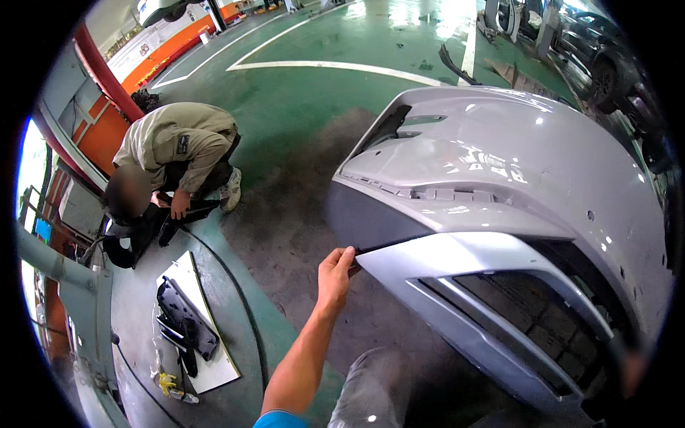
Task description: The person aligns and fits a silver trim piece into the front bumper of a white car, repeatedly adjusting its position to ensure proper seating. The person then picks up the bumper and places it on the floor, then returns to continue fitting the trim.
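A large, glossy light-grey car bumper cover [514, 150] fills the right side, with a dark grey section [371, 214] at its near left end. Along its near side lies a silver bumper trim [457, 253], framing a long opening with dark bars. My left hand [335, 274] pinches the trim's pointed left tip between thumb and fingers, right beside the dark section. At the lower right rim, a blurred skin-coloured patch [631, 371] by the trim's far end may be my right hand; its fingers cannot be made out.
To the left a co-worker [178, 143] crouches over black parts [143, 228]. Nearer, a white board [214, 357] carries a black plastic piece [185, 317]. A dark hose [235, 285] curves across the green floor. A grey metal post [82, 314] stands at the left, a dark car [606, 57] far right.
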`<action>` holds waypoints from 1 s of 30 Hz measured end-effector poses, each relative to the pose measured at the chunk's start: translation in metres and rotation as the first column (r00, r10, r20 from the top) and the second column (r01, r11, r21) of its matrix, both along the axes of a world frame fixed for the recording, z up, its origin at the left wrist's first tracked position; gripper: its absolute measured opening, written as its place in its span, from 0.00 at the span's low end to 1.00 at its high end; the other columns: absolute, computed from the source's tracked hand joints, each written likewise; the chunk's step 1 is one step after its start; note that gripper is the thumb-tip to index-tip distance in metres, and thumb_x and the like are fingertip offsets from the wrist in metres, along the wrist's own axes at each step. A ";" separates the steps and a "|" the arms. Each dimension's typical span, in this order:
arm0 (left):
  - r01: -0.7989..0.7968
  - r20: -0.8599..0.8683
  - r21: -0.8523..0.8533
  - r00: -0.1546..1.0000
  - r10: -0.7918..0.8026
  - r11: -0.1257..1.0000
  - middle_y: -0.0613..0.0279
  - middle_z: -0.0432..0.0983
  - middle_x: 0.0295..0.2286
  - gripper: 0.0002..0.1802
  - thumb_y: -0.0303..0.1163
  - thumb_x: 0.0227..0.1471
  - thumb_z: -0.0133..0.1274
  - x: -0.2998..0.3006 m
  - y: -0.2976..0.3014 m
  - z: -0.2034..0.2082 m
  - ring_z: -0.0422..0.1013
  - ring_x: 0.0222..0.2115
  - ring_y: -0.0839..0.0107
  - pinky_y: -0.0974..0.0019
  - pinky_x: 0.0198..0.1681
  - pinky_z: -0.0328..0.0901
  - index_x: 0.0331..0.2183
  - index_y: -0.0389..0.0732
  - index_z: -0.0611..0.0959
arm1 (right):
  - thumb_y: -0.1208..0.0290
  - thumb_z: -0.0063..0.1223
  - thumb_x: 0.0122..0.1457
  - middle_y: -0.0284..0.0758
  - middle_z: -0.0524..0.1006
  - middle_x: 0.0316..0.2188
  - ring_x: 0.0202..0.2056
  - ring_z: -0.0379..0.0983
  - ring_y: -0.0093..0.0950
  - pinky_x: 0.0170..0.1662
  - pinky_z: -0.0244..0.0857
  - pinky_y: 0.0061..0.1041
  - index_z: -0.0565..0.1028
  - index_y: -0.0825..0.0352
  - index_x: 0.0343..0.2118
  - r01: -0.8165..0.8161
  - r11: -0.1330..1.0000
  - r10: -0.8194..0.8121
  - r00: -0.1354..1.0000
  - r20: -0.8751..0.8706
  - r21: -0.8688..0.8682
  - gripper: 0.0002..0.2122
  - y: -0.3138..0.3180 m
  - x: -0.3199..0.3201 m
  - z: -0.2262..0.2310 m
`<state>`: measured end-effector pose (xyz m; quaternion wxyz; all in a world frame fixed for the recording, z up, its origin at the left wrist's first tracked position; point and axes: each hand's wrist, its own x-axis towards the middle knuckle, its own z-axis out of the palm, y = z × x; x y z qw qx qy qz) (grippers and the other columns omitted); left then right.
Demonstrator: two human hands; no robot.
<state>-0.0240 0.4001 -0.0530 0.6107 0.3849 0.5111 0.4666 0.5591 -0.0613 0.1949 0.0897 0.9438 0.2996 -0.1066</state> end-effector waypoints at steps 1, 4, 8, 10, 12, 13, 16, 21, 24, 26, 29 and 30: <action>-0.020 0.020 -0.082 1.000 0.022 0.996 0.64 0.76 0.33 0.18 0.42 0.64 0.48 0.010 -0.001 0.006 0.72 0.35 0.71 0.64 0.45 0.67 0.38 0.35 0.80 | 0.59 0.51 0.63 0.42 0.77 0.42 0.43 0.74 0.36 0.49 0.67 0.38 0.76 0.66 0.48 0.033 0.998 -0.030 0.998 0.057 -0.048 0.17 -0.008 0.014 -0.003; -0.115 -0.065 -0.242 0.993 0.102 0.963 0.62 0.75 0.35 0.21 0.45 0.65 0.45 0.016 -0.011 0.007 0.72 0.36 0.69 0.62 0.45 0.67 0.42 0.36 0.78 | 0.62 0.53 0.62 0.42 0.78 0.38 0.40 0.76 0.35 0.47 0.69 0.36 0.77 0.67 0.46 -0.185 0.972 0.194 0.980 0.052 -0.143 0.15 0.034 -0.027 0.013; -0.220 -0.118 -0.348 0.975 0.191 0.911 0.60 0.73 0.32 0.24 0.46 0.66 0.40 0.041 -0.013 0.015 0.69 0.33 0.71 0.63 0.41 0.67 0.40 0.32 0.78 | 0.65 0.52 0.62 0.43 0.76 0.45 0.47 0.73 0.38 0.50 0.67 0.37 0.74 0.68 0.51 -0.724 0.622 0.760 0.650 0.008 -0.298 0.17 0.008 -0.010 0.017; -0.230 -0.091 -0.440 0.973 0.212 0.868 0.61 0.71 0.34 0.25 0.46 0.66 0.39 0.044 -0.016 0.027 0.68 0.33 0.71 0.63 0.39 0.67 0.41 0.32 0.78 | 0.58 0.49 0.61 0.46 0.73 0.50 0.50 0.71 0.40 0.54 0.64 0.38 0.70 0.71 0.55 -0.391 0.919 0.349 0.868 -0.353 -0.054 0.24 0.030 -0.036 0.042; -0.249 -0.068 -0.461 0.967 0.246 0.852 0.61 0.71 0.34 0.25 0.46 0.66 0.38 0.044 -0.015 0.028 0.68 0.34 0.71 0.64 0.38 0.67 0.41 0.32 0.77 | 0.45 0.49 0.57 0.51 0.69 0.56 0.55 0.67 0.44 0.58 0.59 0.41 0.66 0.74 0.59 -0.145 0.988 0.095 0.853 -0.514 -0.056 0.36 0.041 -0.043 0.056; -0.235 -0.072 -0.503 0.970 0.231 0.831 0.60 0.72 0.36 0.26 0.46 0.66 0.38 0.043 -0.014 0.027 0.68 0.35 0.70 0.63 0.38 0.68 0.44 0.31 0.77 | 0.40 0.49 0.55 0.53 0.66 0.58 0.58 0.64 0.47 0.60 0.57 0.42 0.64 0.75 0.60 -0.118 0.990 0.058 0.844 -0.533 -0.080 0.41 0.037 -0.034 0.056; -0.213 -0.094 -0.518 0.977 0.192 0.828 0.58 0.74 0.39 0.27 0.46 0.66 0.38 0.049 -0.012 0.056 0.69 0.38 0.69 0.62 0.39 0.68 0.48 0.30 0.76 | 0.37 0.53 0.53 0.56 0.62 0.62 0.62 0.59 0.50 0.63 0.53 0.44 0.61 0.77 0.62 -0.044 0.989 -0.045 0.811 -0.583 -0.138 0.46 0.033 -0.025 0.062; -0.243 -0.188 -0.468 0.967 0.173 0.850 0.56 0.74 0.43 0.29 0.47 0.66 0.38 0.058 -0.012 0.041 0.70 0.41 0.65 0.61 0.47 0.66 0.51 0.30 0.74 | 0.40 0.58 0.50 0.56 0.60 0.63 0.64 0.56 0.51 0.65 0.49 0.44 0.60 0.76 0.63 0.023 0.984 -0.133 0.764 -0.632 -0.179 0.47 0.036 -0.020 0.061; -0.287 -0.246 -0.464 0.950 0.190 0.838 0.57 0.74 0.44 0.29 0.48 0.67 0.38 0.064 -0.012 0.027 0.70 0.42 0.65 0.59 0.47 0.66 0.52 0.31 0.74 | 0.40 0.59 0.49 0.57 0.59 0.64 0.65 0.55 0.51 0.66 0.48 0.44 0.59 0.77 0.63 -0.043 0.986 -0.072 0.765 -0.639 -0.162 0.48 0.016 -0.002 0.045; -0.322 -0.246 -0.487 0.942 0.226 0.812 0.58 0.74 0.44 0.29 0.50 0.67 0.38 0.063 -0.014 0.028 0.70 0.42 0.65 0.59 0.47 0.66 0.52 0.33 0.73 | 0.40 0.59 0.48 0.57 0.59 0.64 0.65 0.54 0.51 0.66 0.47 0.45 0.59 0.77 0.63 -0.011 0.984 -0.108 0.757 -0.645 -0.178 0.49 0.030 -0.016 0.049; -0.365 -0.182 -0.509 0.931 0.317 0.780 0.57 0.73 0.47 0.31 0.51 0.66 0.38 0.068 -0.016 0.046 0.70 0.44 0.64 0.59 0.49 0.65 0.54 0.33 0.72 | 0.41 0.62 0.45 0.55 0.60 0.63 0.65 0.55 0.51 0.66 0.48 0.45 0.60 0.76 0.63 0.188 0.973 -0.228 0.702 -0.674 -0.134 0.49 0.053 -0.038 0.062; -0.369 -0.175 -0.518 0.929 0.326 0.772 0.56 0.74 0.47 0.30 0.50 0.67 0.38 0.073 -0.017 0.061 0.70 0.44 0.65 0.60 0.49 0.65 0.54 0.32 0.72 | 0.42 0.62 0.44 0.54 0.61 0.63 0.64 0.55 0.50 0.66 0.48 0.45 0.61 0.75 0.62 0.190 0.971 -0.238 0.704 -0.669 -0.146 0.48 0.052 -0.039 0.062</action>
